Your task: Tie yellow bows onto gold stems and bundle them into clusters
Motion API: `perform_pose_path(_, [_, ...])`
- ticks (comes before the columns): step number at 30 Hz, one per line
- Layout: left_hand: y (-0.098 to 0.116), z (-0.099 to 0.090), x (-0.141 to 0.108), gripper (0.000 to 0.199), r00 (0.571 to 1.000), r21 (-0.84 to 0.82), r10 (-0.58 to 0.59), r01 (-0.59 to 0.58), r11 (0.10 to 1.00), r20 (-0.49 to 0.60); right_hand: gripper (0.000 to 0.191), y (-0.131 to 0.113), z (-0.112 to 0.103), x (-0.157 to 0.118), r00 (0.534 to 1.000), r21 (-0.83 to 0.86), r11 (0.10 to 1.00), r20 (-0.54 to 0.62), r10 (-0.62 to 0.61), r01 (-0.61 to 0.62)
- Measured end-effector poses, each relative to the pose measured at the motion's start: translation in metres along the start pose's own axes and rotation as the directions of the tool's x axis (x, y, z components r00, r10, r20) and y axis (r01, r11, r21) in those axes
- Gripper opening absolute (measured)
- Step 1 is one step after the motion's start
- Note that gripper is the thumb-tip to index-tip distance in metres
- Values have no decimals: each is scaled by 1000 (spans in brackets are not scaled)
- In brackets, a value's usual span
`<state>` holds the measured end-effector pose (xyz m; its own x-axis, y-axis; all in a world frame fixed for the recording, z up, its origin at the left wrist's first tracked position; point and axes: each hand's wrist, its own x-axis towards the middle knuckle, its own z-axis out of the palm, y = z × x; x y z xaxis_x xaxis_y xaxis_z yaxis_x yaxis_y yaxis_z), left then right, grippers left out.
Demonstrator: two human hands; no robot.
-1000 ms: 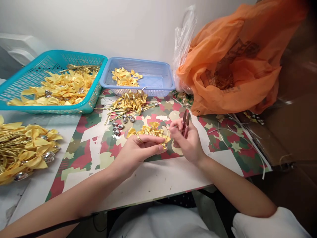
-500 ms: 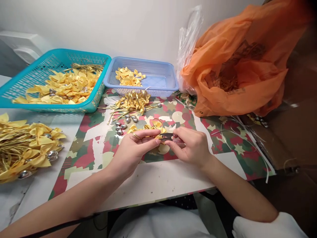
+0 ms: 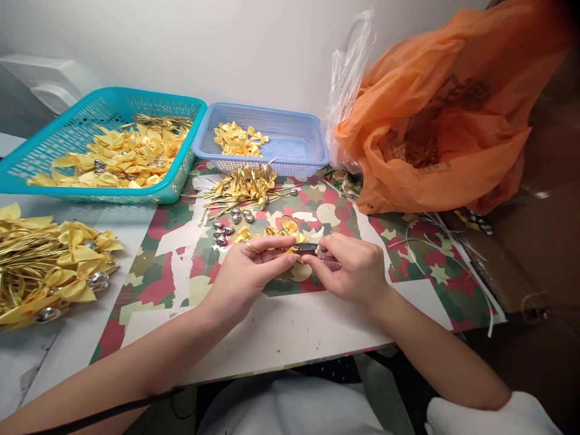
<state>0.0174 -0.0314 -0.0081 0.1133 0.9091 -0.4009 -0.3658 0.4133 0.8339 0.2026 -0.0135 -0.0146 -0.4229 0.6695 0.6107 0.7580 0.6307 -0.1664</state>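
Note:
Between the thumb and fingers of my left hand [image 3: 247, 272] is a yellow ribbon bow [image 3: 299, 239], mostly covered by the fingertips. My right hand [image 3: 351, 266] is closed round small dark-bladed snips [image 3: 307, 247], their tips at the bow just beside my left fingertips. A loop of gold cord circles a left finger. Under and behind the hands lie more yellow bows [image 3: 244, 233]. Several silver bells [image 3: 222, 233] are clustered left of them, and behind is a pile of bows on gold cords [image 3: 249, 184].
A teal basket [image 3: 181, 175] holds yellow bows, cords and bells; a blue basket [image 3: 312, 145] holds plain bows. A heap of corded bows [image 3: 67, 260] lies at left. An orange bag [image 3: 417, 187] gapes at right near white strips [image 3: 483, 296]. Patterned paper [image 3: 145, 266] covers the table.
The blades of the snips were apart half a second ago and are now closed together at the bow. Both hands stay in nearly the same place; the view has shifted slightly.

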Motion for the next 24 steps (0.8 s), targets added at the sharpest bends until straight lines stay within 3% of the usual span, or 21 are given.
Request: perform_pose_path(24, [1, 2, -1, 31, 998, 44, -20, 22, 999, -54, 39, -1, 2, -2, 1000, -15, 1000, 10, -20, 20])
